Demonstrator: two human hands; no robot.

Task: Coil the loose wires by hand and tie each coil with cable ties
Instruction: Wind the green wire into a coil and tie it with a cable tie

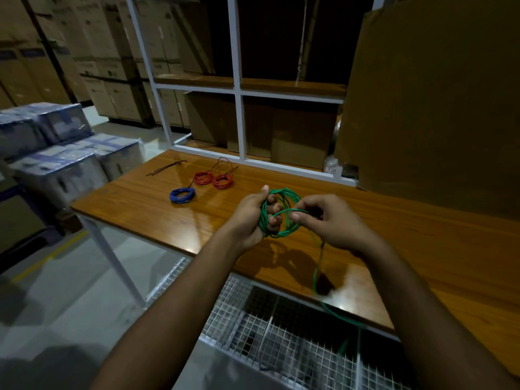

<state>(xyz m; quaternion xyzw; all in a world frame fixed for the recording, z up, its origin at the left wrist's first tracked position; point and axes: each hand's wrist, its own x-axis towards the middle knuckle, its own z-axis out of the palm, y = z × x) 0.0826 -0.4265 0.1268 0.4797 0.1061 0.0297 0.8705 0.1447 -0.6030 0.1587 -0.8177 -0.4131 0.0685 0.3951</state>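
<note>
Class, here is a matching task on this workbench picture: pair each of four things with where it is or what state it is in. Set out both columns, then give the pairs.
Things
1. green wire
2. blue coil
3. red coils
4. cable ties

Places or states
A. two lying side by side on the table, beyond the blue one
B. being wound between the left hand and right hand, tail trailing off the table's near edge
C. dark thin strips at the far left of the tabletop
D. alone, nearest the table's left edge among the coils

Pairs: 1-B, 2-D, 3-A, 4-C
</note>
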